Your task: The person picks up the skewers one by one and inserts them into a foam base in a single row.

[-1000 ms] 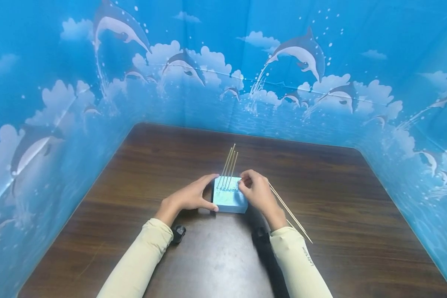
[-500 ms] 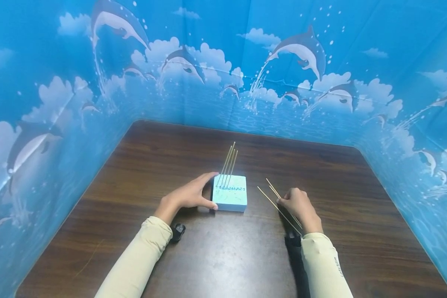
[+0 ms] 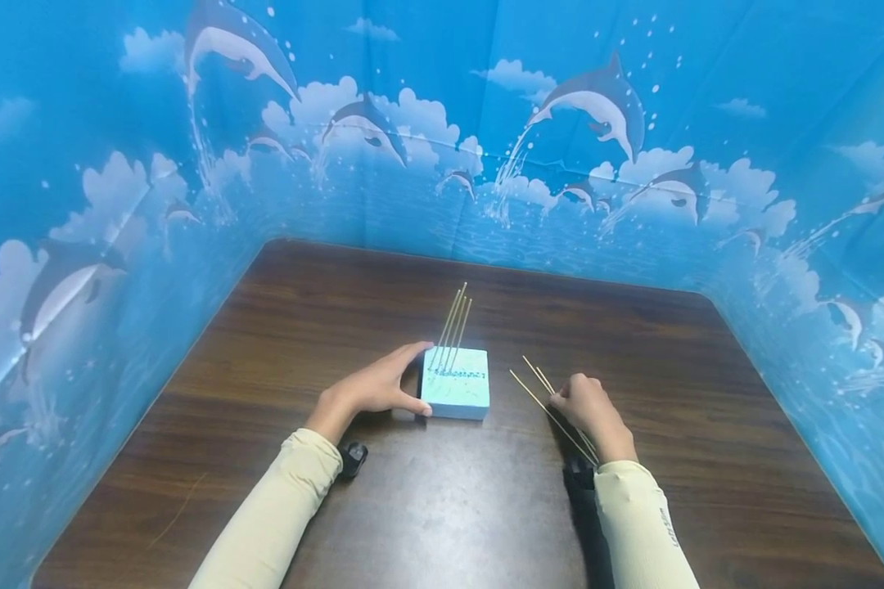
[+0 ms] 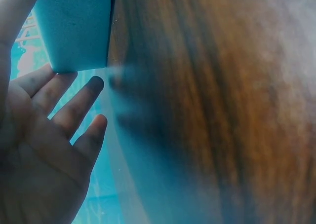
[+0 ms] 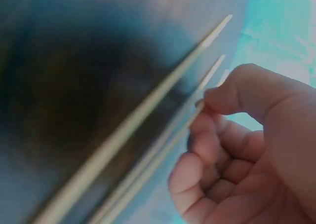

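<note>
A light blue foam block (image 3: 457, 394) stands on the table, with a row of small holes across its top. Several thin bamboo skewers (image 3: 453, 331) stick up from its left part, leaning slightly. My left hand (image 3: 368, 388) holds the block's left side, thumb at the near corner and index finger at the far one. In the left wrist view, fingertips touch the block (image 4: 76, 31) and the other fingers are spread. To the right, my right hand (image 3: 593, 413) pinches a skewer (image 5: 158, 159) between thumb and index finger. Two more skewers lie alongside, the nearest loose skewer (image 3: 545, 410) to its left.
The dark wood-grain table (image 3: 339, 294) reaches back to a blue dolphin-print curtain (image 3: 412, 204), which surrounds its far and side edges. Black camera straps (image 3: 354, 460) sit at both wrists, below pale yellow sleeves (image 3: 265, 511).
My right hand has left the block's right side and moved right to the loose skewers, where it now pinches one. The left hand stays on the block.
</note>
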Demonstrator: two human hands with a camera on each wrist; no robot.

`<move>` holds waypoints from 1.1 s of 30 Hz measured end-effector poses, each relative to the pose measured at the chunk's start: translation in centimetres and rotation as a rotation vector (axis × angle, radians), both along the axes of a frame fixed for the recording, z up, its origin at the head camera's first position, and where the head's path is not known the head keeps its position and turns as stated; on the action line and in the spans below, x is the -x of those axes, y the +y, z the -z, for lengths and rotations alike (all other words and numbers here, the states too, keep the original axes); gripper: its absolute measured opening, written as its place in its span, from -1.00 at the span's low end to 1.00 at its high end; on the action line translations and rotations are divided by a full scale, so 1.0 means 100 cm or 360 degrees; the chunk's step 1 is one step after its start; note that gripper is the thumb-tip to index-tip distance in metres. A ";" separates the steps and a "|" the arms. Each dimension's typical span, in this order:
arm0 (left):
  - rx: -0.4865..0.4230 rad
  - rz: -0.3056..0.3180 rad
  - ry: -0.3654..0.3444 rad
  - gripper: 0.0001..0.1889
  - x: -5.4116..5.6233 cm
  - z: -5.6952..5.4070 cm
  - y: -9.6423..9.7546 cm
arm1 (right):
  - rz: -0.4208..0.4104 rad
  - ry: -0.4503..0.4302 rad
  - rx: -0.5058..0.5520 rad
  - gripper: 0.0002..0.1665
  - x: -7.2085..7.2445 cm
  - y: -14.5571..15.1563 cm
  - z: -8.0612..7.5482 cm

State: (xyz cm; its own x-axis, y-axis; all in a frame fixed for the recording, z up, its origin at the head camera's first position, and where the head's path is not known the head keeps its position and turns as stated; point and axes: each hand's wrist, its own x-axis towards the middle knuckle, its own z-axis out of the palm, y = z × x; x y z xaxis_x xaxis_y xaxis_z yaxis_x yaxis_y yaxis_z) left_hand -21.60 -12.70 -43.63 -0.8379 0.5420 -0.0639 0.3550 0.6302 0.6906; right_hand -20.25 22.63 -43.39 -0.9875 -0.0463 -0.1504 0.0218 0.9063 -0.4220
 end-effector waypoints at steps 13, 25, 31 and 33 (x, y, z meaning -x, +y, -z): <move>0.0006 -0.0010 0.0011 0.18 0.000 -0.001 0.000 | -0.0144 0.0883 0.0553 -0.93 -0.003 -0.063 -0.077; 0.0029 -0.0008 -0.0011 0.19 0.002 0.002 0.002 | -0.0369 0.1218 0.0755 -0.96 0.005 -0.104 -0.081; 0.0025 -0.0029 -0.0028 0.20 0.001 0.000 0.002 | -0.0429 0.1236 0.0763 -0.97 0.006 -0.110 -0.078; 0.0027 -0.0037 -0.0035 0.20 0.001 -0.001 0.003 | -0.0445 0.1218 0.0740 -0.97 0.007 -0.110 -0.076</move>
